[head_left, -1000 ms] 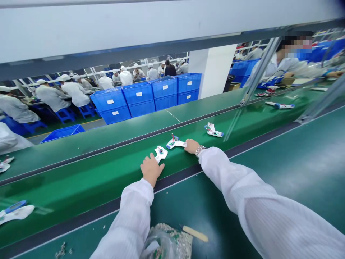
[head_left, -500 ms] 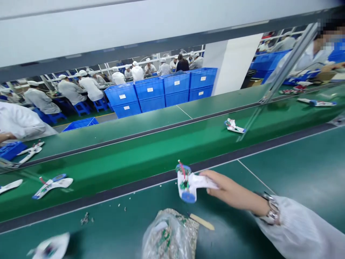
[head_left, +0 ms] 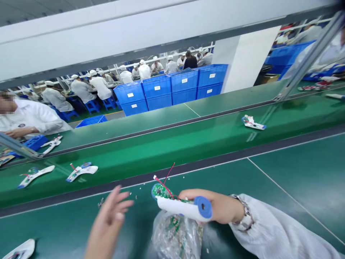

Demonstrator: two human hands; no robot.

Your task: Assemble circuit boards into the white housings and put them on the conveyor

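Unit (head_left: 175, 207) was in the right hand (head_left: 223, 207), lower centre of frame, fingers wrapped near its blue end (head_left: 205, 207), in front of the bag (head_left: 175, 239); contact with the bag, couldn't tell. Board (head_left: 159, 191) showed at the other end, red wires (head_left: 165, 186) sticking up. Left hand (head_left: 107, 219), lower left, was empty, fingers loosely spread, apart from the unit. Step looked like one-handed holding, before any two-handed work. Next move, I'd judge, called for steadying the unit without snagging wires.
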